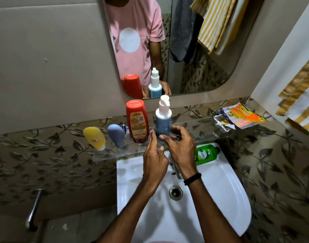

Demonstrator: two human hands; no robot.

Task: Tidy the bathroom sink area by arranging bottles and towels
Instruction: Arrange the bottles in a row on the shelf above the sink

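A blue pump bottle (163,120) with a white pump head stands on the glass shelf (203,127) under the mirror. My right hand (181,151) curls its thumb and fingers around the bottle's base. My left hand (154,155) has its fingers stretched up, tips touching the base's left side. Left of the bottle stand a red upside-down bottle (137,120), a grey-blue squeeze bottle (116,135) and a yellow squeeze bottle (95,138). A green bottle (205,154) lies on the sink's back rim. Yellow-striped towels (301,104) hang at the right.
An orange scrub-pad packet (238,115) lies on the shelf's right end. The white sink (220,199) with its drain (175,192) is below my forearms, and the tap is mostly hidden under my right hand. The mirror (194,76) reflects towels. A metal pipe (33,209) juts out at lower left.
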